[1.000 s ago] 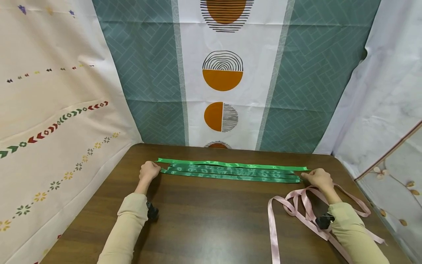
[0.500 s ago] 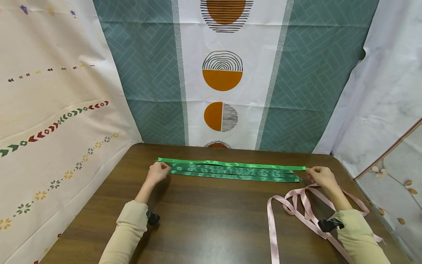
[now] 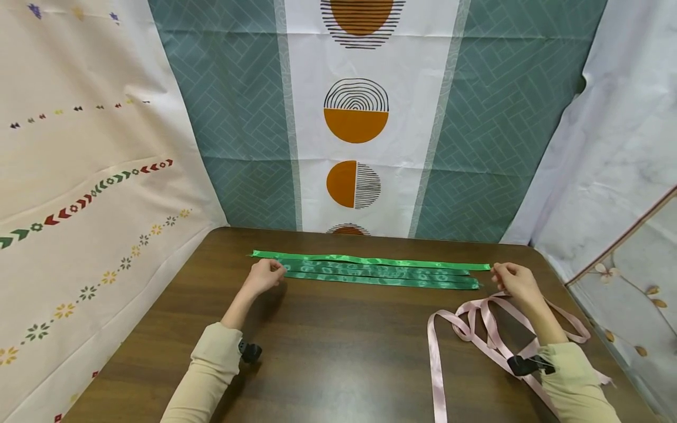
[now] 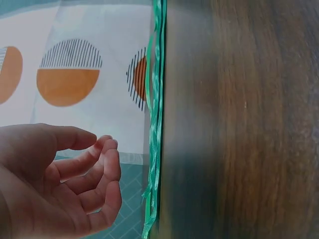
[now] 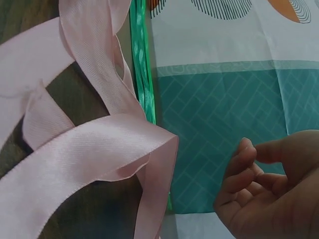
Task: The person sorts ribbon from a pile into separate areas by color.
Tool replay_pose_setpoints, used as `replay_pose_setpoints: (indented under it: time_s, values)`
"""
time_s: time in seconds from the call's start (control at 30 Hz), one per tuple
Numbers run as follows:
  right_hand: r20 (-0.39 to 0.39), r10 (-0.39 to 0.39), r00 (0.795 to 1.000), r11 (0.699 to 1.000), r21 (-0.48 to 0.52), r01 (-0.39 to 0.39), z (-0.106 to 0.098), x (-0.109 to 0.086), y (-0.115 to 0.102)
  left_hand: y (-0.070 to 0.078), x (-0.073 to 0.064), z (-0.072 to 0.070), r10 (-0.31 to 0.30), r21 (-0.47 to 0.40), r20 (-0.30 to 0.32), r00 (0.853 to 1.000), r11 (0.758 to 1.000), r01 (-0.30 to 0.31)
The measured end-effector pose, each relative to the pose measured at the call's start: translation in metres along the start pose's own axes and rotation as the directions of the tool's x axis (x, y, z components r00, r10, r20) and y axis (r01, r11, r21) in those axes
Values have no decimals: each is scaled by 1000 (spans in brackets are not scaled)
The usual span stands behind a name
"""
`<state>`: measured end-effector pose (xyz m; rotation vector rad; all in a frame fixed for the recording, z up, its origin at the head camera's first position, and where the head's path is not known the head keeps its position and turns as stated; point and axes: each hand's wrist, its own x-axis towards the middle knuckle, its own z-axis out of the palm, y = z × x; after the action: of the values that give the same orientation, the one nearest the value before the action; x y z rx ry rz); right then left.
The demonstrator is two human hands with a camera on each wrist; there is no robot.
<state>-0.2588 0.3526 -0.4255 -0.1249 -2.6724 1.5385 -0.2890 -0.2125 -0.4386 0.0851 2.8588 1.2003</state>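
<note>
A bright green ribbon runs left to right along the far part of the table. Darker green ribbons lie side by side just in front of it. My left hand hovers over their left end, covering part of it; in the left wrist view the fingers curl loosely with nothing between them. At the right end of the bright ribbon is my right hand. The right wrist view shows its fingers loosely bent and holding nothing, apart from the green ribbons.
A long pink ribbon lies in loose loops at the right, under and beside the right forearm. The brown wooden table reaches back to a patterned cloth. More cloth hangs at both sides.
My left hand has moved right from the ribbons' left ends to over them. My right hand has shifted slightly back toward the bright ribbon's end. The ribbons lie nearly as before.
</note>
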Motion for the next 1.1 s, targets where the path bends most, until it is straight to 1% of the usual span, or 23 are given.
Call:
replay_pose_setpoints:
  time_s: [0.1, 0.2, 0.3, 0.37, 0.43, 0.5, 0.67, 0.73, 0.9, 1.1]
  values:
    - [2, 0, 1000, 1000, -7, 0, 2, -2, 0, 1, -1, 2, 14, 11, 6, 1000, 1000, -14]
    - [-4, -5, 1000, 1000, 4, 5, 3, -3, 0, 2, -3, 3, 52, 24, 1, 999, 998, -52]
    - [-11, -4, 1000, 999, 42, 5, 5, -5, -1, 4, -4, 5, 101, 35, -4, 995, 994, -101]
    - [-16, -4, 1000, 998, 64, 5, 5, -6, -2, 5, -4, 5, 116, 27, -6, 993, 993, -116]
    - [-25, -9, 1000, 998, 65, 10, 6, -7, -3, 6, -5, 6, 138, 23, 2, 990, 990, -138]
    - [-39, -16, 999, 999, 46, 18, 7, -8, -3, 7, -6, 7, 158, 17, 10, 987, 987, -158]
    - [-81, -41, 996, 997, -70, 36, 8, -11, -5, 10, -9, 10, 197, 2, 41, 979, 980, -198]
    - [-95, -50, 994, 993, -109, 40, 9, -12, -6, 12, -10, 12, 205, 1, 52, 977, 979, -205]
    - [-103, -68, 992, 991, -122, 55, 11, -14, -7, 17, -13, 13, 211, 1, 89, 973, 977, -212]
    - [-62, -102, 993, 986, -137, 93, 16, -19, -9, 23, -15, 13, 272, -7, 152, 950, 962, -274]
